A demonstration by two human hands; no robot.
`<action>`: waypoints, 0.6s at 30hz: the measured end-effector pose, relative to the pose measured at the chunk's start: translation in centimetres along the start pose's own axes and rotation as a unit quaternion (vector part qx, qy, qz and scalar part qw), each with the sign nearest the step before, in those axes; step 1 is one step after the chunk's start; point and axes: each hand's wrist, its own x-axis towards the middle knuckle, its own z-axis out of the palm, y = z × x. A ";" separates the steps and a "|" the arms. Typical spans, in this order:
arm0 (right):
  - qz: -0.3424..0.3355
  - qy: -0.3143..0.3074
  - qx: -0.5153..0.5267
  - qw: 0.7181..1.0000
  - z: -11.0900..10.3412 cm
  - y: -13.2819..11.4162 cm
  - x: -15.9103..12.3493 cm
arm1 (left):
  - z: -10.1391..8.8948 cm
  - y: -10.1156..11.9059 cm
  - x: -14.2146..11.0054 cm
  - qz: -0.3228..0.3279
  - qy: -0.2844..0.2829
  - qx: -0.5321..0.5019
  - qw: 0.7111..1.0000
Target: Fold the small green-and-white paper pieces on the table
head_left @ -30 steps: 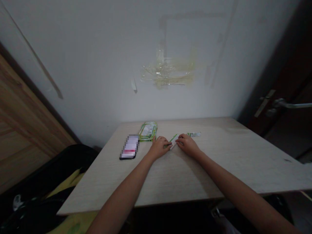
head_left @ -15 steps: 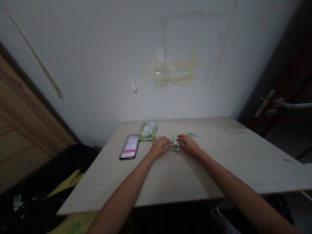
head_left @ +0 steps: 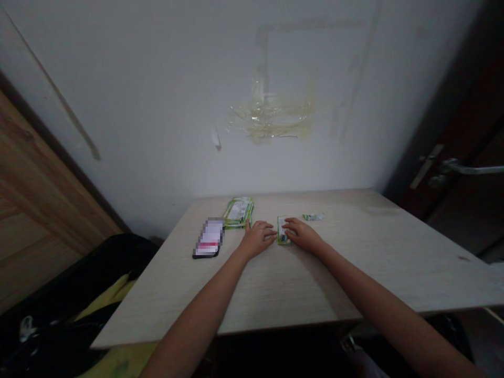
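Note:
A small green and white printed packet (head_left: pixel 281 231) lies flat on the pale wooden table (head_left: pixel 283 283). My right hand (head_left: pixel 301 233) rests over its right part, fingers spread and touching it, hiding some of the print. Just left of the packet is my left hand (head_left: pixel 258 237), palm down on the tabletop with fingers stretched apart, holding nothing. Beyond my left hand sits a stack of similar green and white packets (head_left: pixel 239 211). A narrow green and white strip (head_left: pixel 314 217) lies past my right hand.
A phone (head_left: pixel 210 238) with a lit, blurred screen lies left of my left hand. The wall (head_left: pixel 177 105) with old tape (head_left: pixel 271 118) borders the table's far edge. At the right stands a dark door with a metal handle (head_left: pixel 472 169). A black bag (head_left: pixel 106 262) lies at the left.
The fingers of my right hand have shifted very slightly left on the packet. Otherwise the hands and objects are almost still.

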 end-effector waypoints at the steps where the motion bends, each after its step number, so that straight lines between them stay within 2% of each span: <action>1: -0.001 0.001 -0.004 1.000 0.1 0.0 0.0 | 0.0 0.0 0.0 -0.001 -0.001 0.000 1.000; 18: -0.020 0.012 -0.041 0.999 0.6 0.0 0.0 | 0.1 -0.1 0.1 0.000 -0.003 0.006 1.000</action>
